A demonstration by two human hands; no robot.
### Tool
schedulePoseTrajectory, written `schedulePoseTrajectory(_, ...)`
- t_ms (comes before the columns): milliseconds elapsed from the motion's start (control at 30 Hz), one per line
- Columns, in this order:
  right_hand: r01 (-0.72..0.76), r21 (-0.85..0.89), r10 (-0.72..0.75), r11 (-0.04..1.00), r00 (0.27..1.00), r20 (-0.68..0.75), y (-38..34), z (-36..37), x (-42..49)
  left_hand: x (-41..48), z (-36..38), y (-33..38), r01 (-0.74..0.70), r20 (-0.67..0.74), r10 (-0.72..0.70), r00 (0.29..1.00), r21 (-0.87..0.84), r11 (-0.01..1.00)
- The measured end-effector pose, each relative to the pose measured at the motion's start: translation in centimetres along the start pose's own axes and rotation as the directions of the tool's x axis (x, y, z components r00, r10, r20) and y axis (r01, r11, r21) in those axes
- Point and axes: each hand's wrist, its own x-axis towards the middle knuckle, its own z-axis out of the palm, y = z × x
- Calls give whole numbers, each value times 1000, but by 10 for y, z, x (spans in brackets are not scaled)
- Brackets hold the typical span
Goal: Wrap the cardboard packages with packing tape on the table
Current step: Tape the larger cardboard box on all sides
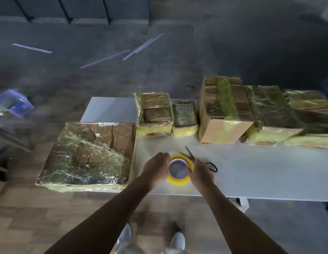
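1. Yellow packing tape roll (178, 181) was held between both hands over the near edge of the table (260, 176); whether it rested on the top could not be told.
2. Left hand (156, 168) was curled round the roll's left side, with the fingers wrapped on the rim.
3. Right hand (200, 173) was gripping the roll's right side, thumb towards the core.
4. Scissors (191, 155) were seen lying on the table just behind the right hand, blades parted and pointing away, black handles out to the right. Contact with the hand could not be told.
5. Large flat package (86, 154) was laid at the table's left end, just beside the left hand, mostly covered in shiny tape, with bare cardboard left at its far right corner.
6. Two small taped packages (154, 112) (184, 117) were placed side by side at the far edge, touching or nearly so.
7. Tall cardboard box (223, 110) was stood to their right, with one band of tape over the top and its front face bare.
8. Two further taped packages (269, 114) (309, 114) were pushed against the box's right side.
9. Pale shoes (178, 241) were visible below the table edge.
10. Thin light strips (141, 47) were scattered on the floor beyond the table, and a blue plastic container (13, 102) was seen far left.
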Motion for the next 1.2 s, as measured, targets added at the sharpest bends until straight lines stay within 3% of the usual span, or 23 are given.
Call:
schedulePoseTrajectory(200,-47,179,30,983,995,96,-9,0,11,-5,-1,-10,92,16,-92,996,-36,995)
schedulePoseTrajectory(300,32,274,-42,961,999,29,-20,-10,9,-8,-9,-14,199,-4,-199,980,-43,979)
schedulePoseTrajectory(400,126,379,-107,917,992,-71,-34,-24,5,-6,-23,-19,354,9,-358,934,-169,920)
schedulePoseTrajectory(467,192,424,-142,885,979,-148,-48,-32,3,-6,-37,-22,421,62,-430,901,-373,827)
schedulePoseTrajectory(567,314,438,-233,842,945,-229,-72,-42,-4,-11,-63,-23,438,157,-484,861,-714,547)
schedulePoseTrajectory(667,409,476,-332,779,912,-241,-97,-51,-9,-17,-83,-35,364,111,-506,855,-823,435)
schedulePoseTrajectory(933,591,355,-470,724,800,-373,-159,-50,-7,-19,-133,-80,253,-18,-499,866,-846,469)
schedulePoseTrajectory(1200,636,173,-521,752,734,-436,-222,-41,-5,-11,-169,-141,237,-103,-500,860,-787,569)
